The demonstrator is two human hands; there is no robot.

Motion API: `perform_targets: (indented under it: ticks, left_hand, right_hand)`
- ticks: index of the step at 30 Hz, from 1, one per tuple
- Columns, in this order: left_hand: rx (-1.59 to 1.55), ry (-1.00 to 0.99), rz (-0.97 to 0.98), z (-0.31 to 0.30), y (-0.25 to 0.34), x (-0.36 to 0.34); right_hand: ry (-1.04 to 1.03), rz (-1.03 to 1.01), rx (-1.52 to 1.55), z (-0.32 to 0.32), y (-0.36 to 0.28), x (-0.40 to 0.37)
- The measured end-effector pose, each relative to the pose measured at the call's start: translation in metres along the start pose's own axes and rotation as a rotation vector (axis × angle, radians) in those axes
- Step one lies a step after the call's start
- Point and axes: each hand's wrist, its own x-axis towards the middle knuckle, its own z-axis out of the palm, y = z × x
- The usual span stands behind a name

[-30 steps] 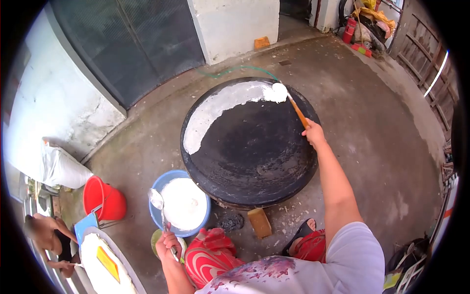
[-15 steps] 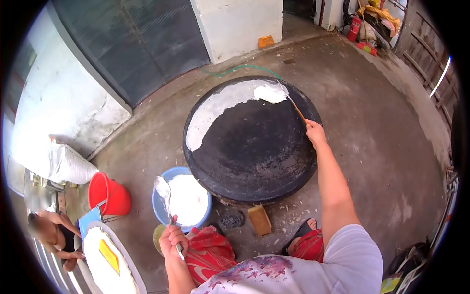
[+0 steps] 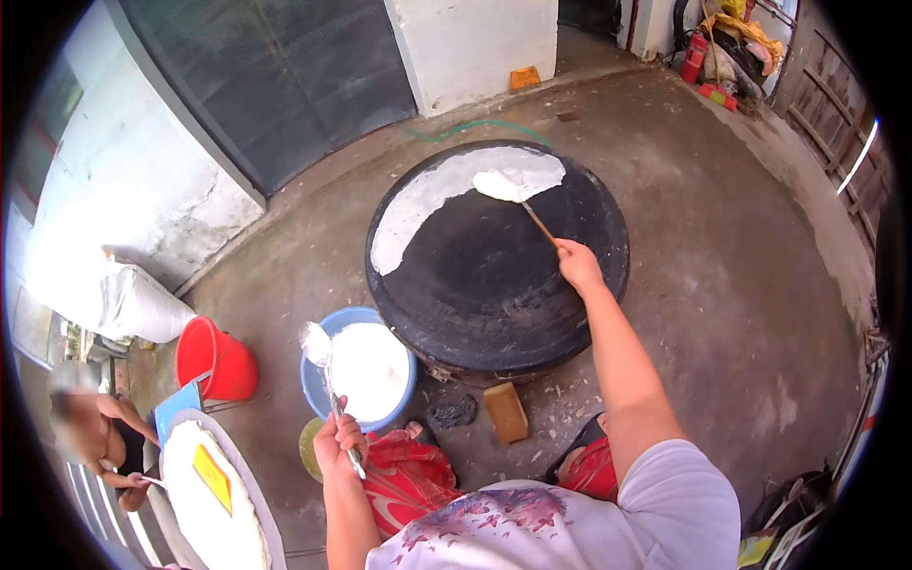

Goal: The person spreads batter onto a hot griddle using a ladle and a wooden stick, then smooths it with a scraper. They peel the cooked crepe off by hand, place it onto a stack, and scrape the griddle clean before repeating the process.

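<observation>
"What's the right hand [image 3: 576,266] holding?"
"A wooden-handled tool [image 3: 540,224], its head in white paste [image 3: 429,192] on the black pan [image 3: 494,294] beyond it."
"And the left hand [image 3: 339,445]?"
"A metal spoon [image 3: 315,344], blue basin [image 3: 313,384] just ahead."

A red bucket [image 3: 217,361] stands on the concrete floor [image 3: 750,275], near a full white sack [image 3: 142,302] beside the stained wall [image 3: 123,171] at the left. Farther back is a dark door [image 3: 275,85]. An orange piece [image 3: 524,78] sits at the foot of a white wall [image 3: 475,47], with a thin green hose [image 3: 480,124] curving nearby. At the upper right, a red fire extinguisher [image 3: 693,57] stands beside a jumbled heap [image 3: 749,46], near a wooden gate [image 3: 825,106].
</observation>
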Motion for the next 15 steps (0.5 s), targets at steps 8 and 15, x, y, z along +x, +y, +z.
perform_targets:
  ticks: [8,15]
  left_hand:
    - [0.057,0.001,0.003,0.000,-0.001,-0.004]
    - [0.045,-0.027,-0.025,-0.005,0.003,-0.003]
  right_hand:
    - [-0.061,0.016,-0.055,0.014,-0.016,0.007]
    - [-0.008,0.073,-0.209,-0.036,-0.032,-0.040]
